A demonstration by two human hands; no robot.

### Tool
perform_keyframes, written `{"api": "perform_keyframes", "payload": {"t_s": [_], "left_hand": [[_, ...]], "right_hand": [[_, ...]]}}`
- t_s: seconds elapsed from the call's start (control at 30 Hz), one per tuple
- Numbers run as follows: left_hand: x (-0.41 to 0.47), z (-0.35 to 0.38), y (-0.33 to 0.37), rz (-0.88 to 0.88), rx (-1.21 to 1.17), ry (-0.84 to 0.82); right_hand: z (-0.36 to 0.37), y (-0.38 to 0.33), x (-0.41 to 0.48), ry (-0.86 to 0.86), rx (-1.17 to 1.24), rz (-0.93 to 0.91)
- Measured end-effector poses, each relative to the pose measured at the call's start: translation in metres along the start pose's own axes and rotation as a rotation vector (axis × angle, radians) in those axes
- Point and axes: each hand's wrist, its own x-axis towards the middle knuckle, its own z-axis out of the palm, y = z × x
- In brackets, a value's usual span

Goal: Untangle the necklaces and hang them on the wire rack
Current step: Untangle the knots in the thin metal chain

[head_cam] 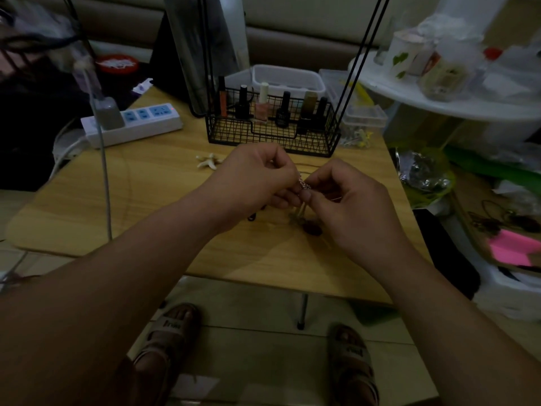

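Untangling: silver chain knot was held above the table.
Left hand: curled fingertips pinched it.
Right hand: ditto.
Tip: gentle teasing probably beat yanking.

Colours and patterns, recorded under dim light.

A pale wood grain is seen on the table. The wire rack is finished in black, its sides worked in a triangular lattice. The necklace chain is read as silver. The power strip is white with blue socket faces. One nail polish bottle is pink with a cream cap; those beside it are black. A cream starfish-shaped piece, pink paper and green wrapping are noted. The sandals are beige with dark lettering.
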Motion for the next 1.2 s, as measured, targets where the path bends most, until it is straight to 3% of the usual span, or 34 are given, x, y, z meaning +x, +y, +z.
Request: {"api": "perform_keyframes", "payload": {"t_s": [0.43, 0.63, 0.83, 1.2], "left_hand": [[-0.004, 0.005, 0.000, 0.122, 0.234, -0.015], [-0.002, 0.011, -0.007, 0.132, 0.252, 0.014], [0.000, 0.015, -0.008, 0.056, 0.061, -0.029], [-0.001, 0.015, -0.004, 0.123, 0.183, -0.024]], "right_hand": [[-0.014, 0.003, 0.006, -0.074, 0.502, 0.315], [-0.013, 0.002, 0.006, -0.080, 0.439, 0.308], [-0.018, 0.001, 0.005, -0.105, 0.410, 0.240], [-0.017, -0.002, 0.008, -0.132, 0.638, 0.365]]}}
